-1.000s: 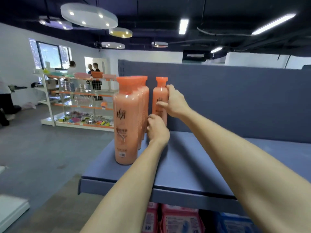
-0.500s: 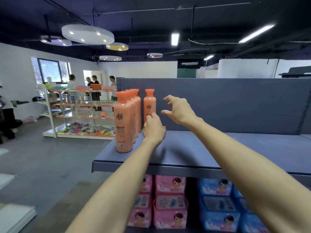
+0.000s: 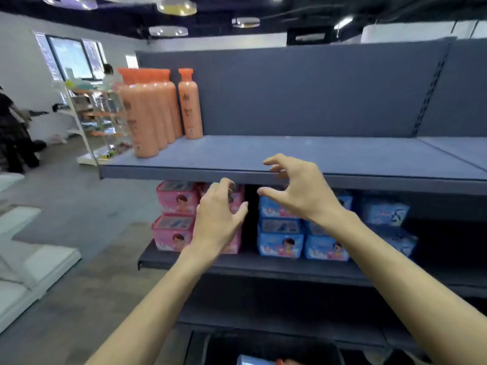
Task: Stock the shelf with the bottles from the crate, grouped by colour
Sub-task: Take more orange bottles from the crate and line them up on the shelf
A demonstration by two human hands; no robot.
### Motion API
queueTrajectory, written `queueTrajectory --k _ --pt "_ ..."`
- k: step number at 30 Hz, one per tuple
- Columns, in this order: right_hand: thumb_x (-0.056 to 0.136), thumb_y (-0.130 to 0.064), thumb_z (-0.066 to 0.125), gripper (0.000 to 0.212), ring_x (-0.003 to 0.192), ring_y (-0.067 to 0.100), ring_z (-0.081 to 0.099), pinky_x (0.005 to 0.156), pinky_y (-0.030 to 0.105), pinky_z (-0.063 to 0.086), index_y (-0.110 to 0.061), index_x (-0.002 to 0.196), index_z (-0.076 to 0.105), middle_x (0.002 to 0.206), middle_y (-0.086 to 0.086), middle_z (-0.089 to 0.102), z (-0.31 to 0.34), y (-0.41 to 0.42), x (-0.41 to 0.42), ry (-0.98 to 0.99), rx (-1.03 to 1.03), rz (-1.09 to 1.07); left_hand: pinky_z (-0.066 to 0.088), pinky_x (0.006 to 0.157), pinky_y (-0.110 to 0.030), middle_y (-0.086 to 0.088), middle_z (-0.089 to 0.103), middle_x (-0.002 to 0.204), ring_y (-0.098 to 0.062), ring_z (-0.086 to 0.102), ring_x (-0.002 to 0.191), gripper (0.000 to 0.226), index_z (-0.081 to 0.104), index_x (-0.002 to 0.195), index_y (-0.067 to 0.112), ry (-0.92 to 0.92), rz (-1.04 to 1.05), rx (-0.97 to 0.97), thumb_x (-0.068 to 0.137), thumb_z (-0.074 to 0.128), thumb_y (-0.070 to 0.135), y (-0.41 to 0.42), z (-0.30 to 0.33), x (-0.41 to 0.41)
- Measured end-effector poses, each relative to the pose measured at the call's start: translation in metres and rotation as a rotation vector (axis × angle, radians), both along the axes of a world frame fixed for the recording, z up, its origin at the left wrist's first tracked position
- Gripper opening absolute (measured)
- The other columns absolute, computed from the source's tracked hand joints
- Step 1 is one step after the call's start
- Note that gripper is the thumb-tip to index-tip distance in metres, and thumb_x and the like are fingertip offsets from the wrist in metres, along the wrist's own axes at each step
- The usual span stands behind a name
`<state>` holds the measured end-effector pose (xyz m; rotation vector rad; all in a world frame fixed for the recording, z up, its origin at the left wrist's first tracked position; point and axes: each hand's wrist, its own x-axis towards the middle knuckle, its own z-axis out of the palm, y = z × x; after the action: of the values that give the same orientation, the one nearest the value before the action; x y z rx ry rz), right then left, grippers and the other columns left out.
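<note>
A second earlier both hands had been at the back of the shelf (image 3: 263, 154), the right gripping the neck of a single orange bottle (image 3: 190, 104) and the left steadying its base. By this moment both had let go and drawn back to the shelf's front lip. The right hand (image 3: 300, 191) hung empty, fingers spread and loosely curled, just over the edge; the left hand (image 3: 218, 217) hung empty too, fingers relaxed, a little lower and in front of the pink packs (image 3: 175, 214) on the tier below.

The single orange bottle stood upright well beyond and to the left of both hands, just beside the row of orange bottles (image 3: 147, 111) at the shelf's left end, a narrow gap between them. That reads as one more bottle placed with its own colour.

The rest of the shelf, beyond and to the right of the right hand, held nothing. Below both forearms, at the bottom edge of the view, a dark crate (image 3: 263, 349) showed a scrap of pale blue, too little to identify. Judging by that, the next fetch would start there, probably opening a second colour group.
</note>
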<state>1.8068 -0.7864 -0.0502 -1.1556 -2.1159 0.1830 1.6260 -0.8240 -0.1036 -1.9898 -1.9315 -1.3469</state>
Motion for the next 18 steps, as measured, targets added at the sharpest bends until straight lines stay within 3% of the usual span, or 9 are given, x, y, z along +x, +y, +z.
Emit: queueTrajectory --k 6,9,18 --pt "0.079 -0.039 0.081 0.053 0.109 0.014 0.063 0.095 0.037 0.050 -0.023 0.125 0.060 0.116 -0.002 0.067 -0.090 -0.017 0.055 -0.067 -0.181 -0.008 0.039 0.072 -0.028 0.000 0.058 0.095 -0.020 0.058 0.090 0.034 0.055 0.108 0.014 0.069 -0.079 -0.263 0.083 0.071 0.031 -0.019 -0.083 0.058" --pt "0.080 -0.041 0.080 0.055 0.108 0.015 0.062 0.094 0.036 0.051 -0.023 0.127 0.059 0.117 -0.002 0.066 -0.133 -0.024 0.075 -0.086 -0.271 -0.031 0.038 0.075 -0.030 -0.002 0.059 0.105 -0.021 0.057 0.098 0.038 0.054 0.114 0.014 0.079 -0.096 -0.363 0.085 0.069 0.033 -0.025 -0.120 0.078" --pt "0.075 -0.040 0.082 0.061 0.103 0.021 0.063 0.091 0.038 0.051 -0.023 0.128 0.058 0.114 0.002 0.065 -0.299 -0.055 0.125 -0.173 -0.743 -0.189 0.049 0.075 -0.037 0.000 0.059 0.100 -0.022 0.060 0.090 0.036 0.053 0.109 0.016 0.035 -0.135 -0.832 0.080 0.069 0.032 -0.057 -0.271 0.108"
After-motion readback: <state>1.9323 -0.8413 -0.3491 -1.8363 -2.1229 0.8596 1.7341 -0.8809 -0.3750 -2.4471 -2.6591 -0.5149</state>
